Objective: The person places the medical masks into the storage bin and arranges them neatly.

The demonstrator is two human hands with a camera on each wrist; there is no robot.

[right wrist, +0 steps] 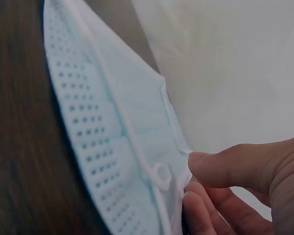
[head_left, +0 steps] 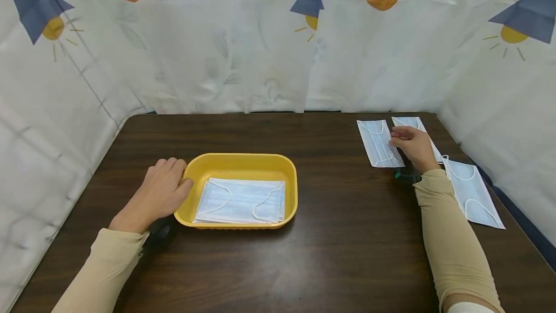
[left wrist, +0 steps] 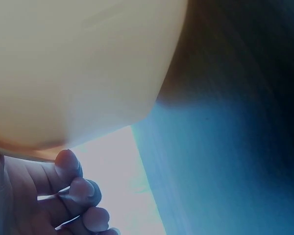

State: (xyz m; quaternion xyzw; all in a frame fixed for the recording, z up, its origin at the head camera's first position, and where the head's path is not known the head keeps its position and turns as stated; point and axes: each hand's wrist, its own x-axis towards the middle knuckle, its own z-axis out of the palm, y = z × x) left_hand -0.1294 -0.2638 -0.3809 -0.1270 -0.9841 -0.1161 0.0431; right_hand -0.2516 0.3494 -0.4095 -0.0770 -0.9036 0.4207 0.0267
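Note:
In the head view my left hand (head_left: 160, 190) grips the left rim of a yellow plastic tray (head_left: 243, 158). The left wrist view shows curled fingers (left wrist: 71, 169) at the edge of the tray (left wrist: 88, 73). A stack of light blue disposable face masks (head_left: 243, 202) with white ear loops lies inside it. At the far right, my right hand (head_left: 414, 149) pinches the edge of a face mask (head_left: 378, 143). Close up in the right wrist view, thumb (right wrist: 210, 166) and fingers meet on that mask's side (right wrist: 122, 112). The right hand and forearm partly cover a second mask (head_left: 408, 121).
Another face mask (head_left: 473, 194) lies along the table's right edge, beside the right sleeve. The dark brown wooden table (head_left: 326, 255) ends at a white patterned curtain (head_left: 217, 62) behind and at both sides.

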